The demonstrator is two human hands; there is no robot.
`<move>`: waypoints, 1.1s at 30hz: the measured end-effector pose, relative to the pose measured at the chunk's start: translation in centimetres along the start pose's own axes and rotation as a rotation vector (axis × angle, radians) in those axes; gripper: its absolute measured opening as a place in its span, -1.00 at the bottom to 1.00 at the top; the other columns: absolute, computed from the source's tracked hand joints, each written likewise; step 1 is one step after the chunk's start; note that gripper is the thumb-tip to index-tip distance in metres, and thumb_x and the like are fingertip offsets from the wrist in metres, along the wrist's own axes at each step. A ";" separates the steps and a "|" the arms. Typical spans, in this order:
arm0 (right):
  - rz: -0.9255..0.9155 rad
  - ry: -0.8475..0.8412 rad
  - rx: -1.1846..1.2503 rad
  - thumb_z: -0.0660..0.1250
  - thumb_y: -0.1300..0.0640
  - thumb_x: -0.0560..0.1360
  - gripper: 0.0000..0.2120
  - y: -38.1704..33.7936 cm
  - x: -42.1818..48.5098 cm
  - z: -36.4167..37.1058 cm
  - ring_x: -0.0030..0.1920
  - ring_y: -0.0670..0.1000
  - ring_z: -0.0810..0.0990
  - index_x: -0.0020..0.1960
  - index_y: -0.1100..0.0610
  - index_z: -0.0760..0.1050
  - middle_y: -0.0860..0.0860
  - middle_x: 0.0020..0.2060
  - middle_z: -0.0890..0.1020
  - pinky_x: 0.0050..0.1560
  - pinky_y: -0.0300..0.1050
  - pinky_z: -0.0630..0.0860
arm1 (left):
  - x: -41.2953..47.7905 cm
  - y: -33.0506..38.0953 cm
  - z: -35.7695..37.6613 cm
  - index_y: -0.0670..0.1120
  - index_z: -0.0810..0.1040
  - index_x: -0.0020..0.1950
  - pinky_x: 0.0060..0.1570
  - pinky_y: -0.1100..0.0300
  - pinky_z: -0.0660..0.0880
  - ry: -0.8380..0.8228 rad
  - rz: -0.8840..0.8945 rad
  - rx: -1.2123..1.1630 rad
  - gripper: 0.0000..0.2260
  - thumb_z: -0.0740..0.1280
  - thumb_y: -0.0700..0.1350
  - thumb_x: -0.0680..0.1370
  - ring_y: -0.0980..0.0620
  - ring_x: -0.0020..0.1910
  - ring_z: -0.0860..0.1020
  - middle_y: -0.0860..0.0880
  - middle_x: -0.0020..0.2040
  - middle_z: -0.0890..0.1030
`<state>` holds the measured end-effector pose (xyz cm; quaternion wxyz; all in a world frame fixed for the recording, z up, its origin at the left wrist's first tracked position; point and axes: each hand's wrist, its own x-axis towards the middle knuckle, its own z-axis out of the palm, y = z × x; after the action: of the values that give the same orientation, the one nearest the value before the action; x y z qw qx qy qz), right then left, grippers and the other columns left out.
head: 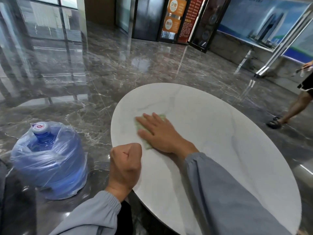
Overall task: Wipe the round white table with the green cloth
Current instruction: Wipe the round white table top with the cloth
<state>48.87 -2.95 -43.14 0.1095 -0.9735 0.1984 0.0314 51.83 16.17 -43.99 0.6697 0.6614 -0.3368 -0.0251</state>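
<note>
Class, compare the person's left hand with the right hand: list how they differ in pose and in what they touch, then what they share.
The left hand is curled into a fist; the right hand lies flat with fingers straight. The left hand holds nothing, by the edge of the round white table; the right hand presses the green cloth onto it. Both wear grey sleeves.

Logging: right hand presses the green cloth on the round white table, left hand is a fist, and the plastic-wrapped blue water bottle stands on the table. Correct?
No: the head view shows the plastic-wrapped blue water bottle on the dark marble floor beside the round white table. The right hand pressing the green cloth and the left hand as a fist are right.
</note>
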 end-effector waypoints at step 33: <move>0.334 -0.042 -0.047 -0.13 -0.30 0.69 -0.44 8.1 0.6 -1.8 0.66 0.06 -0.27 0.65 -0.31 -0.20 -0.18 0.67 -0.19 0.56 0.32 -0.26 | 0.0 0.7 2.1 -0.11 0.23 -0.45 -0.42 0.15 0.13 -0.418 0.110 0.930 -0.55 0.24 0.12 0.50 -0.03 -0.52 0.21 -0.02 -0.55 0.16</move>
<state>46.27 -10.84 -43.03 0.0840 -0.9284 0.3542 0.0740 50.50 14.40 -43.55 0.2231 0.8516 -0.4733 0.0311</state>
